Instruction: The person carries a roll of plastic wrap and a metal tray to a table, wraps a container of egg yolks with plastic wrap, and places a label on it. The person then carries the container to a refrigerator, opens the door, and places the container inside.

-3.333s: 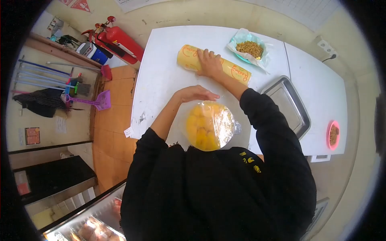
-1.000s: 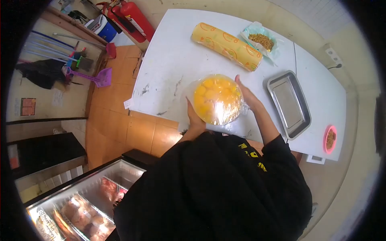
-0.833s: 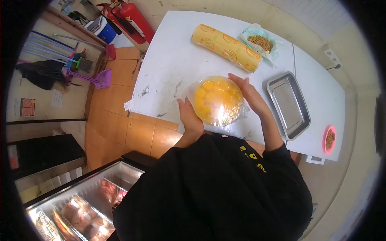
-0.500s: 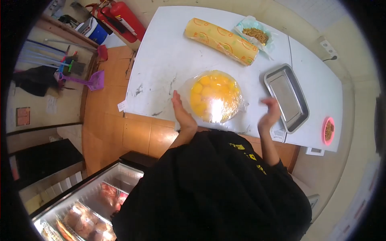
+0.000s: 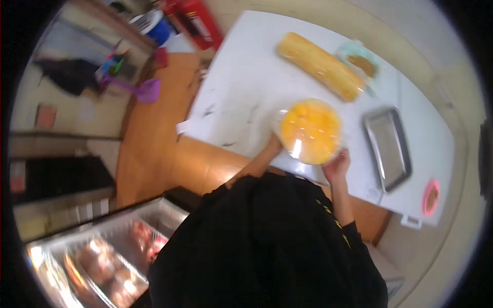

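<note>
A round bowl of egg yolks (image 5: 311, 131), covered with clear film, is between my two hands near the table's front edge. My left hand (image 5: 276, 142) is at its lower left side, its fingers mostly hidden by the bowl. At the bowl's lower right, my right hand (image 5: 337, 163) grips the rim with curled fingers. Beyond the bowl lies a yellow roll of film (image 5: 321, 65). The view is blurred by motion.
On the white table (image 5: 231, 97) are a metal tray (image 5: 389, 149), a paper-lined dish of brown food (image 5: 362, 64) and a pink dish (image 5: 431, 197). An open freezer (image 5: 110, 262) with packed food stands at the lower left. Red extinguishers (image 5: 197, 23) stand at the upper left.
Half a second ago both hands were apart from the bowl with fingers spread; now they are at its sides. The view has shifted, so the table appears further right. Earlier, my right hand was on the roll.
</note>
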Available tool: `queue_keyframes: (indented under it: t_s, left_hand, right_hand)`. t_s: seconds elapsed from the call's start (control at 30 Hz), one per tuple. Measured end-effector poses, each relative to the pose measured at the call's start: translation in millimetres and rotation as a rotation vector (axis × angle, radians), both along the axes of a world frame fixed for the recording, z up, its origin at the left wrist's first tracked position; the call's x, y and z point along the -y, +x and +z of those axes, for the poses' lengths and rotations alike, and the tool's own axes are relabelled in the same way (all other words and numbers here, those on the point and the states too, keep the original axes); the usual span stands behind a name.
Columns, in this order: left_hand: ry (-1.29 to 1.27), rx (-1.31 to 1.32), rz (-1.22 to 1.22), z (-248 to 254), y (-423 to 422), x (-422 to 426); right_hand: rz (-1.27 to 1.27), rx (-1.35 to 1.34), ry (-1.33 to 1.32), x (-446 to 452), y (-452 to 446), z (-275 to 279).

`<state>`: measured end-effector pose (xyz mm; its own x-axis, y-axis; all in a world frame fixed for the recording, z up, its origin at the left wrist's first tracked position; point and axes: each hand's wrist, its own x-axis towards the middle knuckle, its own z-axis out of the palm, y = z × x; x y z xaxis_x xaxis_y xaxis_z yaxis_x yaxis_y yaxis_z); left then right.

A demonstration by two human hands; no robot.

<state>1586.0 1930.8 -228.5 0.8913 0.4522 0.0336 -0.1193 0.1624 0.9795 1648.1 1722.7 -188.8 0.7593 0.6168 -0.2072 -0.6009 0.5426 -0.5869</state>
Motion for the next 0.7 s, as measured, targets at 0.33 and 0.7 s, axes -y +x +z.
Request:
queue_keyframes:
  t_s: [0.33,0.7]
  left_hand:
    - [0.258,-1.087,1.399,52,-142,-200]
    - [0.586,-0.022,0.880,169,-125,-171]
  right_hand:
    - [-0.039,-0.252,-0.595,37,-15,22]
    - [-0.248,0.226,-0.840,53,0,88]
